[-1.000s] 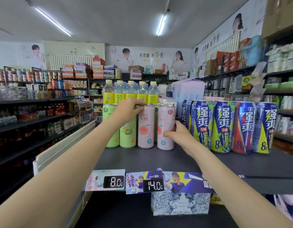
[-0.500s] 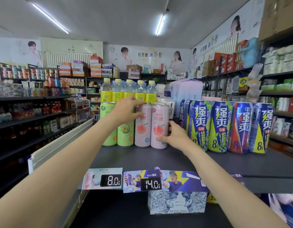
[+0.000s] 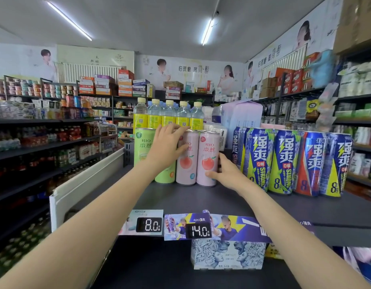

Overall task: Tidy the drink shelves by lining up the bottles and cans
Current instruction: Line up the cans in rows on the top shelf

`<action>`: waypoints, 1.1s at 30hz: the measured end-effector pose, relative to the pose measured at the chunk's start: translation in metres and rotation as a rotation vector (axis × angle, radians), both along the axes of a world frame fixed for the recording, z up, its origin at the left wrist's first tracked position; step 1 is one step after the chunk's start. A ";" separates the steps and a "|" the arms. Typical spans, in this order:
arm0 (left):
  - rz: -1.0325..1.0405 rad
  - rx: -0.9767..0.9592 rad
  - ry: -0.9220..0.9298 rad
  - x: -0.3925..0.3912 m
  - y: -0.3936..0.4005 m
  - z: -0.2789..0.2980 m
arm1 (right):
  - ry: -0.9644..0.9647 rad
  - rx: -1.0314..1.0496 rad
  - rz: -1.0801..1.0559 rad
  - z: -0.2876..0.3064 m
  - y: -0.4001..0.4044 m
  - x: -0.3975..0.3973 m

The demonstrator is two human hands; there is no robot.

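Two pink peach cans stand side by side on the dark top shelf (image 3: 201, 203). My left hand (image 3: 166, 147) reaches over the left pink can (image 3: 187, 170); its fingers lie across the rim and the thumb presses on the front. It hides much of a green can (image 3: 165, 174). Another green can (image 3: 144, 142) stands at the far left. My right hand (image 3: 226, 174) grips the right pink can (image 3: 207, 159) low down, thumb in front and fingers behind. Both peach pictures face me.
Several tall blue and green cans (image 3: 284, 161) line the shelf to the right. Yellow-labelled bottles (image 3: 170, 115) stand behind the slim cans. Price tags (image 3: 149, 225) hang on the shelf edge above a patterned box (image 3: 228, 255). A white freezer edge (image 3: 86, 182) runs at the left.
The right pink can has turned so its peach picture faces front. My right hand slid lower on it. My left hand stayed on the can tops.
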State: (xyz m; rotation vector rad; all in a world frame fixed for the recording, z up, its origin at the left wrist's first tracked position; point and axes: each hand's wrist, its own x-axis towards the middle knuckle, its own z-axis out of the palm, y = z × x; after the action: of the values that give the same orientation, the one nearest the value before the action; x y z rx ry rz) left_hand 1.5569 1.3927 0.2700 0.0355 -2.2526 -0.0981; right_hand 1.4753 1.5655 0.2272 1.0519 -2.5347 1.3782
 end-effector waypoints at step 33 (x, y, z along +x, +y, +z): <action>-0.116 0.088 0.091 0.102 0.024 -0.047 | 0.432 -0.113 -0.032 0.005 0.048 0.074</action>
State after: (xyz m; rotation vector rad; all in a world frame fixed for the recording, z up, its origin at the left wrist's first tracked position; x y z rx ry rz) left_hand 1.6593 1.4168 0.2225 -0.0521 -2.1573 -0.2560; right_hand 1.5494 1.6131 0.2322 1.1362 -2.1293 1.1223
